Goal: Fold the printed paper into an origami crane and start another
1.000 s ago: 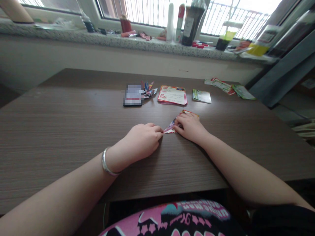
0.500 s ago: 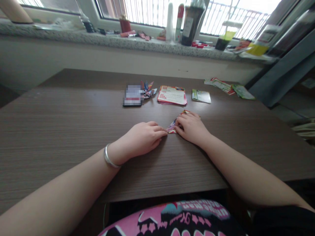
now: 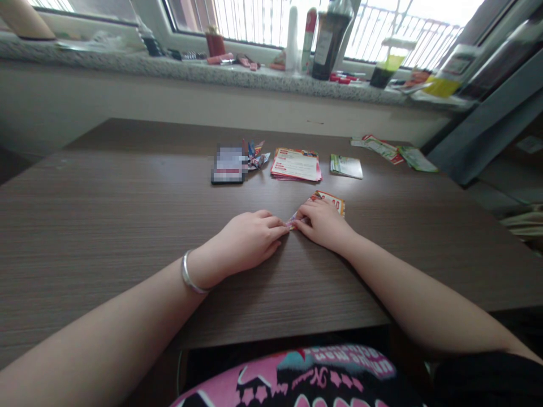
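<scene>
A small sheet of colourful printed paper (image 3: pixel 334 200), partly folded, lies on the table in front of me. My left hand (image 3: pixel 257 237), with a silver bracelet at the wrist, holds its left corner at the fingertips, the fingers pressed together. Across the paper's middle lies my right hand (image 3: pixel 322 225), its fingers bent and pressing near the left corner, close to my left fingertips. The orange-bordered upper right part of the paper shows past my right hand, which hides the rest.
Behind my hands on the brown table (image 3: pixel 127 215) are a blurred-out phone (image 3: pixel 228 165), a folded paper figure (image 3: pixel 257 158), a stack of printed sheets (image 3: pixel 297 165) and a smaller stack (image 3: pixel 347 167). Paper strips (image 3: pixel 384 148) lie at the back right. Bottles (image 3: pixel 328 45) stand on the windowsill.
My right hand has slid left along the paper towards my left fingertips, uncovering the paper's orange-bordered right side. My left hand has stayed almost in place at the corner.
</scene>
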### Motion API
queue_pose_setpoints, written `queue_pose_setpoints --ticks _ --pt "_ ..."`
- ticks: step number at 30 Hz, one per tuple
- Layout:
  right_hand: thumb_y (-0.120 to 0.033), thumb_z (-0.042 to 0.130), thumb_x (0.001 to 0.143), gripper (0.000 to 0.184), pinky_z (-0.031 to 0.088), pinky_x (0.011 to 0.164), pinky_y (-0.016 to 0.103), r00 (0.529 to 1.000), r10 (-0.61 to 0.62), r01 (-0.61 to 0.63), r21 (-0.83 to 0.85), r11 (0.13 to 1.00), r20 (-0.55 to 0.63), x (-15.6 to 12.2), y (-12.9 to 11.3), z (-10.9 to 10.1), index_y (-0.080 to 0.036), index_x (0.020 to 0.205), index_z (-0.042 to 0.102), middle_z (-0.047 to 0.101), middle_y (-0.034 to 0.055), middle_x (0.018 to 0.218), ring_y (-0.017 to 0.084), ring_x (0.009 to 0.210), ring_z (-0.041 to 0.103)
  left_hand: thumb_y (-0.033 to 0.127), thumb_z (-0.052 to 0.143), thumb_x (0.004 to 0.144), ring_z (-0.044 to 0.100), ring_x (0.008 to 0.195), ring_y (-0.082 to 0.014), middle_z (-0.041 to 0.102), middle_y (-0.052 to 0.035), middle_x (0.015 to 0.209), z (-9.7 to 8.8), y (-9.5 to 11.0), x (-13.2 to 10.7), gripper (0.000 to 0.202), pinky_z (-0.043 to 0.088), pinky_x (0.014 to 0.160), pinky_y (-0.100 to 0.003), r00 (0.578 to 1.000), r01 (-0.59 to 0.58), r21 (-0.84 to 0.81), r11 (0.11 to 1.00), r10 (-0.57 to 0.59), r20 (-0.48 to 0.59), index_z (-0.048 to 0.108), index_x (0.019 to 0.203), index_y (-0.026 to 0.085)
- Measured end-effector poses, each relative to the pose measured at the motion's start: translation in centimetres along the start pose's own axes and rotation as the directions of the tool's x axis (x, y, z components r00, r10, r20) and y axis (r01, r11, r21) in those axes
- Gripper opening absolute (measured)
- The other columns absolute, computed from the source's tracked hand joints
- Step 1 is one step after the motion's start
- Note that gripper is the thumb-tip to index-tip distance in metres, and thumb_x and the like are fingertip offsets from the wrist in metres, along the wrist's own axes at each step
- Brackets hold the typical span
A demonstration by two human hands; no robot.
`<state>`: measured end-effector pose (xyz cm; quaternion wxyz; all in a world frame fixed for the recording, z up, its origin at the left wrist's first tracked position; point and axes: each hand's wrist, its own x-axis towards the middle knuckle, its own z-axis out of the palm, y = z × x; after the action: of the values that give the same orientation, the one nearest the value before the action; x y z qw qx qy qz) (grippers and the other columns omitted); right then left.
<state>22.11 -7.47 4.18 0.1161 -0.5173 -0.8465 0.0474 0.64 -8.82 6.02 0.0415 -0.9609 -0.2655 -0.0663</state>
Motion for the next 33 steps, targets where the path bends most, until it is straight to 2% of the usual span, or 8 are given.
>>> queue_pose_setpoints --ticks 13,26,33 --pt "-0.035 0.060 0.087 0.019 0.037 0.087 0.037 1.000 0.017 -0.017 -0.033 0.999 -0.005 0.34 -0.25 0.13 -0.020 0.078 0.065 0.069 0.0070 0.085 0.024 0.091 0.060 0.023 0.044 0.094 0.061 0.099 -0.0231 0.067 -0.0101 0.106 0.33 0.50 0.01 0.031 0.052 0.087 -0.036 0.999 0.036 0.036 0.999 -0.037 0.017 0.064 0.117 0.016" --pt "-0.037 0.060 0.087 0.019 0.037 0.086 0.037 1.000 0.017 -0.017 -0.034 0.999 -0.002 0.52 -0.30 0.13 -0.020 0.078 0.064 0.069 0.0068 0.085 0.024 0.091 0.060 0.015 0.046 0.090 0.062 0.093 -0.0231 0.066 -0.0102 0.101 -0.17 1.03 0.26 0.031 0.053 0.079 -0.035 0.995 0.074 0.075 0.994 -0.078 0.057 0.064 0.114 0.014" --pt "-0.039 0.060 0.087 0.021 0.037 0.083 0.037 1.000 0.018 -0.018 -0.041 0.999 -0.005 0.37 -0.04 0.16 -0.021 0.078 0.065 0.069 0.0070 0.085 0.025 0.091 0.060 0.016 0.047 0.089 0.063 0.096 -0.0227 0.066 -0.0093 0.102 -0.42 0.91 -0.01 0.029 0.052 0.084 -0.034 0.990 0.107 0.041 0.993 -0.110 0.083 0.067 0.110 0.016"
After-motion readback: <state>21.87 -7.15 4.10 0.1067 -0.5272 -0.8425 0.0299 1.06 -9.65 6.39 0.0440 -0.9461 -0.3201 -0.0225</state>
